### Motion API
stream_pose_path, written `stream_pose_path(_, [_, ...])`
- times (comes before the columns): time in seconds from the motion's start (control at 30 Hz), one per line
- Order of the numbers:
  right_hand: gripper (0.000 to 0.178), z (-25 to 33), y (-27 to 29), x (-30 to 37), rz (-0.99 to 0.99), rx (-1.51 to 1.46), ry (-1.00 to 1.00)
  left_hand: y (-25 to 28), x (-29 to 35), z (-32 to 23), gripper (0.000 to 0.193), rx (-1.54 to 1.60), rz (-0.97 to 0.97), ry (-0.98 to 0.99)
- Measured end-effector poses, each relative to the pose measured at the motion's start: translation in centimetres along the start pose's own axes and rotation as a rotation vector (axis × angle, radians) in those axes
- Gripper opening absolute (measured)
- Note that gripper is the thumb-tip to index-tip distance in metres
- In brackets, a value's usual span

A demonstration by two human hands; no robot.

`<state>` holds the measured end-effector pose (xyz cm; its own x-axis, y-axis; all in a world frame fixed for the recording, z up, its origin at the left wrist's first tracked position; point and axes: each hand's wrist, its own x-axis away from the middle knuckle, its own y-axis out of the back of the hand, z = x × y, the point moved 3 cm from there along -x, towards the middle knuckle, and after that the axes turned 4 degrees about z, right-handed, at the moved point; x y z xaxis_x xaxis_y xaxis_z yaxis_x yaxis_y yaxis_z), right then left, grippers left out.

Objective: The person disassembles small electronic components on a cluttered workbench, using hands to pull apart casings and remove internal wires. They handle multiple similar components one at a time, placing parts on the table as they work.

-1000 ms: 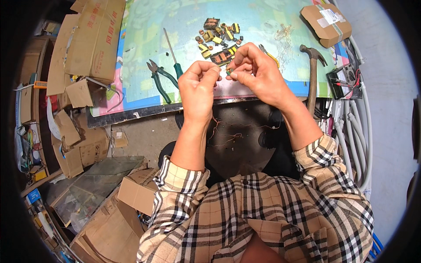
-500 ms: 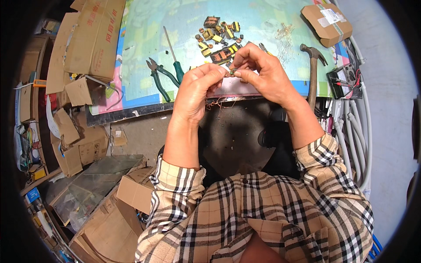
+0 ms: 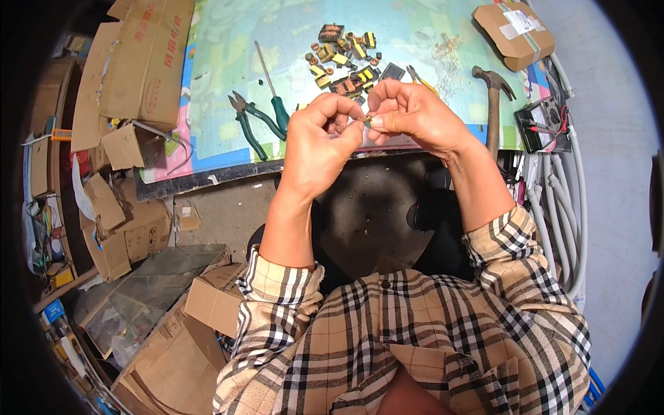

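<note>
- Near, above the bench's edge, a small greenish, copper-toned piece [image 3: 368, 122] sits between a worker's two hands, clear of the bench top.
- The right hand [image 3: 420, 119] pinches the piece between thumb and forefinger.
- The left hand [image 3: 317, 142] meets it from the left, thumb and forefinger drawn close; whether that grip pinches it or merely touches cannot be told.
- The piece looks light and stiff, easily lost if it slips, and any fine winding on it probably snags or breaks readily. Its firm outer sides, taken with the fingertips, seem the best hold.
- Compared with a second earlier, the hands meet at the piece instead of standing slightly apart, and the reddish wire then dangling below the left hand no longer shows there.
- Farther out on the bench [image 3: 214, 97], green-handled cutters [image 3: 245, 109] and a screwdriver [image 3: 279, 108] lie to the left, a hammer [image 3: 493, 111] to the right.
- Beyond the hands, a dark square piece [image 3: 393, 72], hidden a second ago, shows beside a heap of wound coils [image 3: 342, 61].
</note>
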<state>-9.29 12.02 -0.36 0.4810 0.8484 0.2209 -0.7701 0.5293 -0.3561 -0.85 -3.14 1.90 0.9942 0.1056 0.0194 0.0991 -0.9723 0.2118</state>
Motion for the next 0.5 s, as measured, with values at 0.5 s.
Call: stream_pose_path(0.5, [0.018, 0.9, -1.1, 0.3, -0.019, 0.115, 0.07, 0.3, -0.3, 2.2, 0.009, 0.71, 0.066, 0.291])
